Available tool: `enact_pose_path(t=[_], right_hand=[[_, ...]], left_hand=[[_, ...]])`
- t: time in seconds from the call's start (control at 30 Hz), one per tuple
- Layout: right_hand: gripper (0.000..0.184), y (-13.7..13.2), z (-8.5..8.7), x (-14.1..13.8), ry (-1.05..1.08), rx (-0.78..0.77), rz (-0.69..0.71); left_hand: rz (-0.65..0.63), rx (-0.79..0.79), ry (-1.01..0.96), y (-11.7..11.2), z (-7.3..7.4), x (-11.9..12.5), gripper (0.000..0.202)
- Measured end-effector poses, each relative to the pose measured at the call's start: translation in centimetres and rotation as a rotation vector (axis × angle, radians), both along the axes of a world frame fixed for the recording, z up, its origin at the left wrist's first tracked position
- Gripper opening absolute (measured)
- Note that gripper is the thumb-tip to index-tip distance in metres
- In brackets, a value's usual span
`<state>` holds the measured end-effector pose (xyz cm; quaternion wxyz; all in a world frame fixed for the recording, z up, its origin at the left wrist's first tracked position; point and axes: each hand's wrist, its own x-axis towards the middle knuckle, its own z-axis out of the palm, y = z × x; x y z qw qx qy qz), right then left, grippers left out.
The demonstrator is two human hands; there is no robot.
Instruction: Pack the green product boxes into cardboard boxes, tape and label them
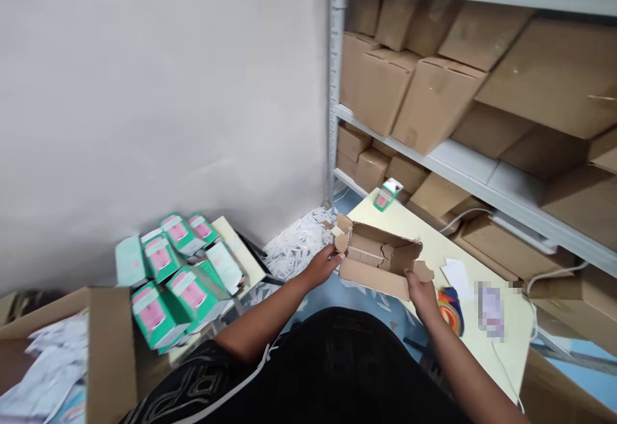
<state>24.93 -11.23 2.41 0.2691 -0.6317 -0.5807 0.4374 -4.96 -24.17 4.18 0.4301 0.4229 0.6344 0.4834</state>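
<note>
Cardboard box (373, 275), brown and open-topped, pinched by left hand (324, 266) and right hand (421, 291) — likely light, torn flaps (423, 271) floppy — seems best held by its stiffer walls between the hands.

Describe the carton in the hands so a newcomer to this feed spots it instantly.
Find the metal shelving along the right, then the pale yellow table in front of it. At that table's left side in view, the left hand and the right hand hold a small brown carton. Unlike the brown boxes shelved beyond, it is handheld and open, its inside showing.
</note>
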Motion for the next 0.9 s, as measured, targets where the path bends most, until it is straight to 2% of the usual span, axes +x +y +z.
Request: enact_pose_path(t=[0.2, 0.33, 0.43, 0.57, 0.73, 0.83, 0.9], right_hand=[[0.047, -5.2, 1.9, -10.2, 0.035, 0.008, 0.147], [0.05, -8.2, 3.2, -16.1, 0.052, -0.013, 0.213], [0.052, -9.5, 4.0, -19.2, 0.026, -0.039, 0.276], [0.054, -9.8, 4.4, -22.6, -0.019, -0.058, 0.416], [0.051, -8.9, 3.6, -27.7, -0.016, -0.082, 0.65], [0.049, -9.2, 3.7, -30.9, 0.018, -0.042, 0.811], [0.05, -10.0, 4.0, -32.7, 0.023, -0.019, 0.895]], left_hand=[[0.208, 0.081, 0.085, -9.9, 2.0, -6.6, 0.048], [0.328, 0.091, 0.093, -15.6, 2.2, -9.8, 0.046], [0.447, 0.086, 0.01, -18.7, 2.1, -11.3, 0.048], [0.608, 0.14, -0.098, -21.7, 1.9, -12.1, 0.047], [0.861, 0.109, -0.155, -25.6, 2.0, -11.6, 0.035], [1.044, 0.069, -0.04, -28.7, 2.8, -10.6, 0.036], [1.178, 0.057, 0.062, -31.4, 3.9, -10.2, 0.047]])
